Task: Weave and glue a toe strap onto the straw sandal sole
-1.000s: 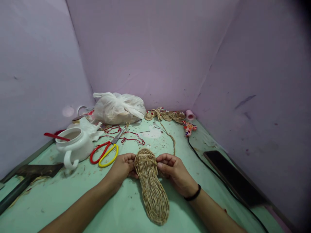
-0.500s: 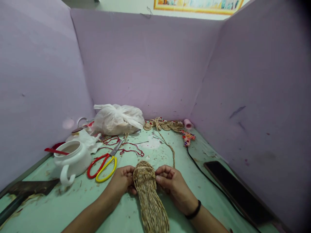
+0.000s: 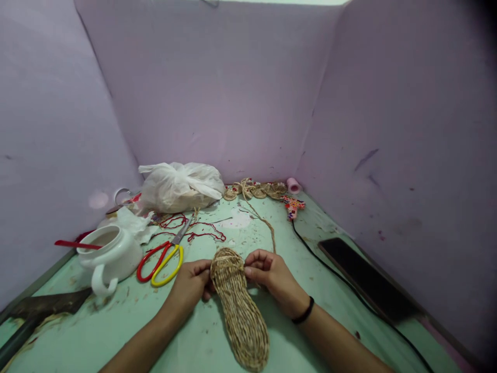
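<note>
A woven straw sandal sole point(image 3: 243, 316) slants toward me on the green table, its top end held between my two hands. My left hand point(image 3: 193, 281) pinches the left edge of that end, with thumb and fingers closed on it. On the opposite edge, my right hand point(image 3: 272, 277) grips with curled fingers and thumb; a black band circles that wrist. A twisted straw cord point(image 3: 267, 225) runs from behind my right hand to the far side of the table. Scissors point(image 3: 167, 261) with one red and one yellow handle lie open left of my left hand.
On the left stand a white pot point(image 3: 112, 254) with a red stick and a dark metal tool point(image 3: 50, 304). Farther back are a white plastic bag point(image 3: 180, 186), red thread point(image 3: 209, 230), coiled straw pieces point(image 3: 258, 189) and a pink spool point(image 3: 293, 185). A phone point(image 3: 365, 277) and black cable point(image 3: 341, 272) lie right.
My view has tilted downward, so the sole's near end now shows in full. Both hands keep their grip at the top end, with little movement.
</note>
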`<state>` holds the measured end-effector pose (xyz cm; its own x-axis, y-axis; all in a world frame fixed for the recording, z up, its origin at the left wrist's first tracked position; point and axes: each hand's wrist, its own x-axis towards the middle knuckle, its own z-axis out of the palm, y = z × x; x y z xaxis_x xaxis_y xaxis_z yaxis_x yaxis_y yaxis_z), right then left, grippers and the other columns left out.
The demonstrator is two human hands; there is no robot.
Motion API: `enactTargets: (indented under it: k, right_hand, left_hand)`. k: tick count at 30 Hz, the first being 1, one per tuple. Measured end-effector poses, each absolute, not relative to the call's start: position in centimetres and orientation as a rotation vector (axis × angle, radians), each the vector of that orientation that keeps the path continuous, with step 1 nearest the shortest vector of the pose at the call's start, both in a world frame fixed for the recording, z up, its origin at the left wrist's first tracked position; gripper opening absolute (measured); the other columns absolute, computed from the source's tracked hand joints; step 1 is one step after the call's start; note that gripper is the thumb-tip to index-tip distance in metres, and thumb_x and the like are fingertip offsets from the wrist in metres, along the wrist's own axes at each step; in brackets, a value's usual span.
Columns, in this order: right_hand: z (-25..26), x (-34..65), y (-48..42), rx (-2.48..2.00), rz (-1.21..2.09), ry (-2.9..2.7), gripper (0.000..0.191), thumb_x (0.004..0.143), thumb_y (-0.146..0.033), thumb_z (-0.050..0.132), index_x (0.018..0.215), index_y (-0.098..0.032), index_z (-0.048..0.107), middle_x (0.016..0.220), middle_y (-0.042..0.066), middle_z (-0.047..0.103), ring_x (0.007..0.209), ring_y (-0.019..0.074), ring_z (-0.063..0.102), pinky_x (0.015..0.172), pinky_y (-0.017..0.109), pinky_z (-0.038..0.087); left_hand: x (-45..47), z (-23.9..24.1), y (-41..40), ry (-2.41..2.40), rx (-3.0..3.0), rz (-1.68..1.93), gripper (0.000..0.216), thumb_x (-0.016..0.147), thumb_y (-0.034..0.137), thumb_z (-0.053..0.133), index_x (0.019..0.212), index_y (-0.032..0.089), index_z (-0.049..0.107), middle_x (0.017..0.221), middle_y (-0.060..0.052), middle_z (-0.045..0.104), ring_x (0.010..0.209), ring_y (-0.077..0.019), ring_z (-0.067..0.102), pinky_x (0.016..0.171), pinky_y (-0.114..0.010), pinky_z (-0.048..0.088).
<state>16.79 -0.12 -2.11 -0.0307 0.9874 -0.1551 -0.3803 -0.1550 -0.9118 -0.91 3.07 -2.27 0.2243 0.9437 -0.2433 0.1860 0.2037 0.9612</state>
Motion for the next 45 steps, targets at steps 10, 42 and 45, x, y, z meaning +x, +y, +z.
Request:
enactTargets:
  k: [10, 42, 45]
  right_hand:
    - [-2.3, 17.2, -0.1, -1.0, 1.527, -0.756, 0.034, 0.046, -0.022, 0.081, 0.067, -0.014, 0.056, 0.046, -0.004, 0.058, 0.036, 0.0058, 0.048, 0.032, 0.014, 0.024]
    - [-2.6, 17.7, -0.6, -0.889, 1.55, -0.782, 0.035, 0.046, -0.018, 0.083, 0.071, -0.016, 0.059, 0.057, -0.005, 0.062, 0.046, 0.0081, 0.056, 0.047, 0.019, 0.044]
    - [-2.6, 17.7, -0.6, -0.88, 1.552, -0.781, 0.033, 0.046, -0.018, 0.083, 0.069, -0.016, 0.059, 0.057, -0.005, 0.062, 0.046, 0.0082, 0.055, 0.044, 0.019, 0.043]
  left_hand:
    - [-1.5, -0.6, 3.1, 1.363, 1.189, 0.989, 0.028, 0.061, 0.02, 0.056, 0.088, 0.011, 0.055, 0.073, -0.002, 0.061, 0.032, -0.0026, 0.041, 0.028, -0.016, 0.028]
    - [-1.1, -2.2, 1.9, 0.769, 1.191, 1.054, 0.037, 0.056, 0.018, 0.063, 0.092, 0.01, 0.057, 0.07, -0.002, 0.063, 0.04, -0.0074, 0.052, 0.036, -0.018, 0.039]
    - [-1.1, -2.3, 1.8, 0.772, 1.205, 1.06, 0.038, 0.056, 0.018, 0.063, 0.093, 0.009, 0.057, 0.071, -0.002, 0.064, 0.043, -0.0083, 0.053, 0.037, -0.019, 0.04]
